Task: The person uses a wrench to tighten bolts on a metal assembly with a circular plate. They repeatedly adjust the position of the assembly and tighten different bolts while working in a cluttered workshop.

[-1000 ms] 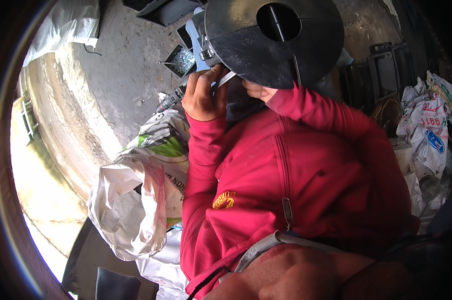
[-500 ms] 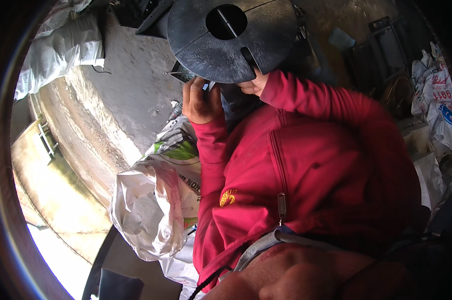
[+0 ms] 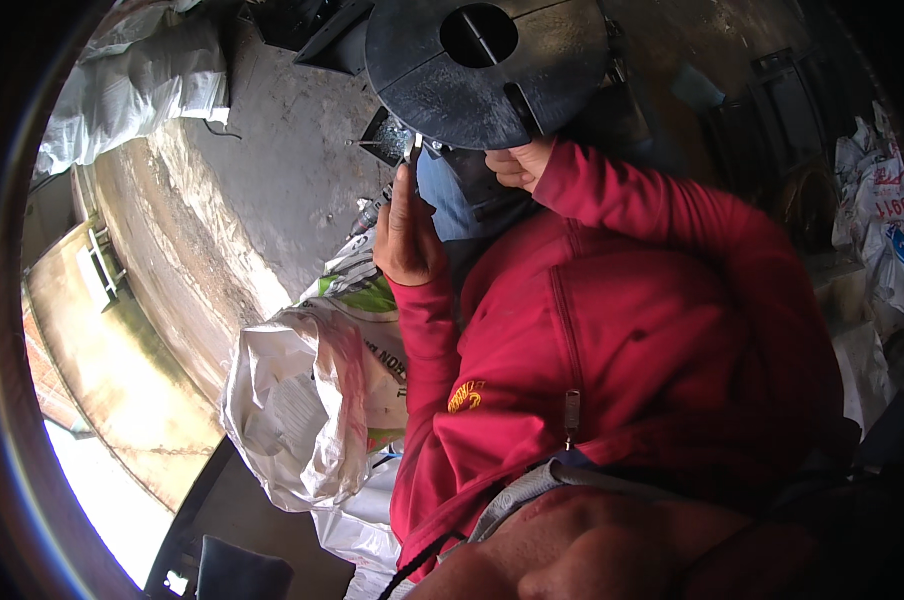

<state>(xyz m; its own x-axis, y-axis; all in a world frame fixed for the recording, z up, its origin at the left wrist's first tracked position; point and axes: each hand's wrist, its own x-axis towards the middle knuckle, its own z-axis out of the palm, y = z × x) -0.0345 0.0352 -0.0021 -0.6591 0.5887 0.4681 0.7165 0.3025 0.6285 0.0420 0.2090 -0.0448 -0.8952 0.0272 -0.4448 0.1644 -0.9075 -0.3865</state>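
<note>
A dark grey round disc [image 3: 407, 75] with a central hole and a slot at its near edge is at the top of the view. My left hand [image 3: 409, 240] is closed just off the disc's near-left rim, its index finger pointing up. A small shiny metal piece [image 3: 415, 147] is at that fingertip, seemingly pinched there; the thumb is mostly hidden. Curled fingers of my right hand [image 3: 518, 166] press against the disc's near edge beside the slot. The underside of the disc hides what they grip, if anything.
Left of the disc lies a black tray [image 3: 375, 152] of small shiny bits. A drill-like tool [image 3: 364, 217] rests on the concrete floor [image 3: 282, 160]. An open white sack [image 3: 292, 400] stands by my left arm. More white sacks [image 3: 877, 190] are at the right.
My left hand has come out from under the disc's rim, and the shiny piece now shows at its fingertip. My right hand stays at the disc's edge. The whole view has shifted slightly.
</note>
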